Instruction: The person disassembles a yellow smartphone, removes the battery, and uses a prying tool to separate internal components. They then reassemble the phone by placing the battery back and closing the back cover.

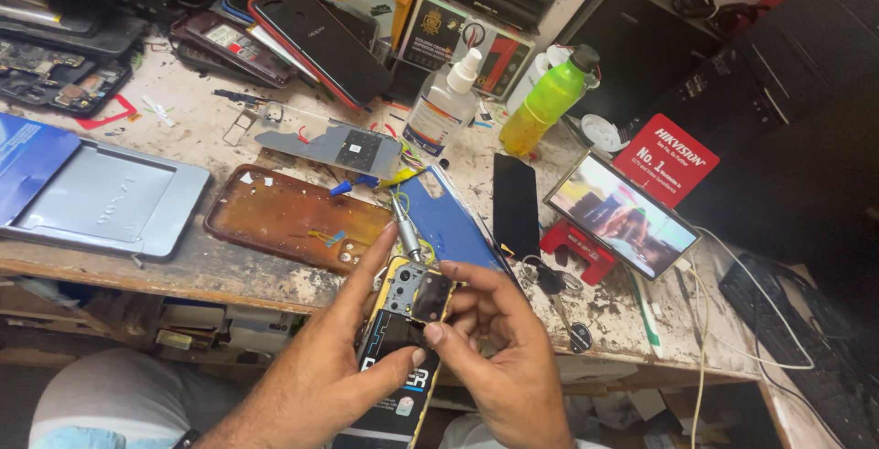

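Above the scuffed table (229,270) edge, the left hand (334,371) cradles an opened phone (403,339), glossy black with yellow rim. The right hand (499,344) pinches a small dark cover plate (432,295) and grips a metal screwdriver (404,227).

Count: two hands (320,376) (499,357), two bottles (446,106) (548,101), one opened phone (403,348), one screwdriver (405,227), one propped phone (623,216), one keyboard (806,348).
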